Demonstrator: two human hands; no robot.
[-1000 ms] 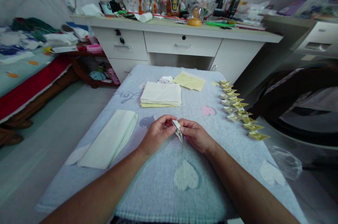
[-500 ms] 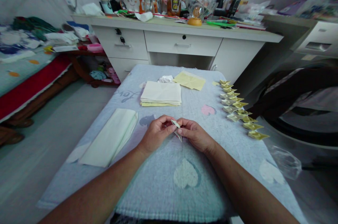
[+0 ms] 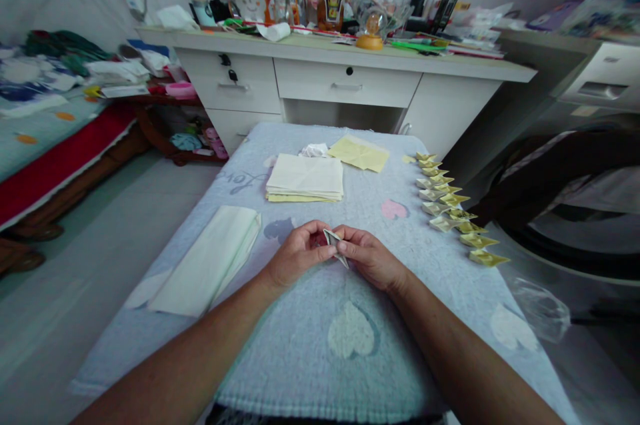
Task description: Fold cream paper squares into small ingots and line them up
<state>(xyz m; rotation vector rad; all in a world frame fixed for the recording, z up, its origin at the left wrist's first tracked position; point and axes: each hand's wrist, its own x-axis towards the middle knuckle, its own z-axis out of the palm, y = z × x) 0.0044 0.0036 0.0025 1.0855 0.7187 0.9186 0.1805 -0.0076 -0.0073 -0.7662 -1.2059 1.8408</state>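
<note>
Between my two hands is a small folded paper boat (image 3: 331,237), pale with pointed ends, tilted above the cloth-covered table (image 3: 300,338). My left hand (image 3: 301,253) pinches its left side between thumb and fingers. On the other side my right hand (image 3: 369,254) grips it the same way, the thumbs nearly meeting. Fingers hide part of the paper. Beyond my hands lies a stack of white and yellow paper sheets (image 3: 305,175). A folded pale sheet bundle (image 3: 207,261) rests to the left. Several finished paper boats (image 3: 450,199) stand in rows at the right edge.
Yellow sheets (image 3: 361,153) and a crumpled white paper (image 3: 315,150) lie at the table's far side. A clear plastic bag (image 3: 540,308) hangs by the right edge. Behind stands a cluttered white desk (image 3: 345,81), with a washing machine (image 3: 600,88) at right and a bed (image 3: 55,125) at left.
The paper boat has turned slightly in my fingers, and its fold now looks more opened toward me. Both hands have shifted only a little.
</note>
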